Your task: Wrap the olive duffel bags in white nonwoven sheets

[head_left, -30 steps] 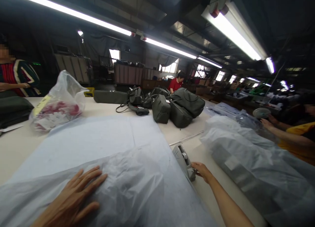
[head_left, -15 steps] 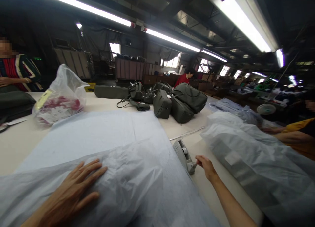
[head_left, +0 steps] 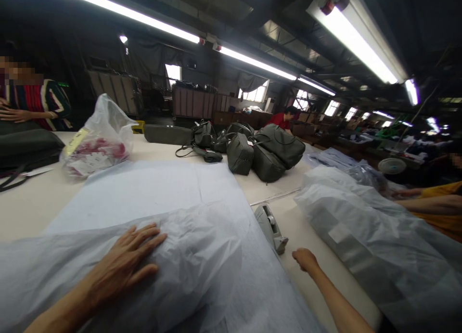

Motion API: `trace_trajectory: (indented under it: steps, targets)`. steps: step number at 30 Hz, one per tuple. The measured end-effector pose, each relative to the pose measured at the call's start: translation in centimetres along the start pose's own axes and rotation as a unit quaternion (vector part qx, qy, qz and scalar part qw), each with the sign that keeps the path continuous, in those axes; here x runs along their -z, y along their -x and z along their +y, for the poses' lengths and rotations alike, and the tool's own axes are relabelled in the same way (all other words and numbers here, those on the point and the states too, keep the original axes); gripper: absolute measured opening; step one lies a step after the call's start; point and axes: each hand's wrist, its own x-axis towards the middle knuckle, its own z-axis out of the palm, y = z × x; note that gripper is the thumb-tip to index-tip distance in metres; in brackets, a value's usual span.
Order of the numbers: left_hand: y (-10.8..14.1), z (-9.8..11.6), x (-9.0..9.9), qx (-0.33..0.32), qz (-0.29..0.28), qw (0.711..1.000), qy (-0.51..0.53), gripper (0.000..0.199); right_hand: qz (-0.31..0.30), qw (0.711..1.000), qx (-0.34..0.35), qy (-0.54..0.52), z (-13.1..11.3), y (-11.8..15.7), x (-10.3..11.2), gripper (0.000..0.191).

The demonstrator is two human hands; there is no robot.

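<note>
My left hand point(head_left: 126, 263) lies flat, fingers spread, on a translucent plastic bag point(head_left: 202, 256) whose wrinkled film covers something dark. Beneath the bag stretches a pale blue-white sheet point(head_left: 159, 188). My right hand point(head_left: 306, 261) is closed just to the right of a grey tape dispenser point(head_left: 267, 227), a small gap apart from it. Whatever its fingers pinch, if anything, is too small to make out. The dispenser stands at the sheet's right edge.
Dark bags point(head_left: 267, 155) sit at the table's point(head_left: 29, 208) far side. A clear bag with red contents point(head_left: 99, 152) stands left. A large filled plastic bag point(head_left: 361, 227) lies right. Co-workers point(head_left: 39, 99) stand left and right point(head_left: 440, 205), another point(head_left: 283, 119) behind.
My right hand has drawn back from the dispenser's end, slightly right and down, fingers more curled. My left hand stays flat on the plastic bag. The view has shifted slightly.
</note>
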Motion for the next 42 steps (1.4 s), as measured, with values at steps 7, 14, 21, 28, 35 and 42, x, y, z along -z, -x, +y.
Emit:
trace_trajectory:
  steps: [7, 14, 21, 28, 35, 42]
  targets:
    - [-1.3, 2.5, 2.9, 0.066, -0.094, 0.99, 0.079, 0.058, -0.293, 0.916, 0.272, -0.044, -18.8, 8.0, -0.1, 0.027]
    - [-1.6, 3.5, 3.9, 0.092, -0.116, 0.983, 0.112, 0.057, -0.525, 0.665, 0.452, 0.279, -39.2, 15.9, -11.6, 0.022]
    - [-1.8, 3.8, 3.9, 0.106, -0.095, 0.981, 0.13, 0.057, -0.474, 0.518, 0.451, 0.55, -43.9, 14.4, -21.0, 0.013]
    - [-1.5, 3.6, 3.7, 0.101, -0.113, 0.976, 0.158, 0.069, -0.387, 0.405, 0.593, 0.579, -43.3, 14.8, -24.5, 0.029]
    - [-1.3, 3.6, 3.5, 0.087, -0.121, 0.98, 0.13, 0.072, -0.322, 0.398, 0.644, 0.569, -43.5, 14.4, -25.3, 0.043]
    - [-0.4, 3.0, 1.4, 0.049, -0.081, 0.99, 0.106, 0.068, -0.55, 0.508, 0.436, 0.5, -45.3, 8.1, -25.5, 0.074]
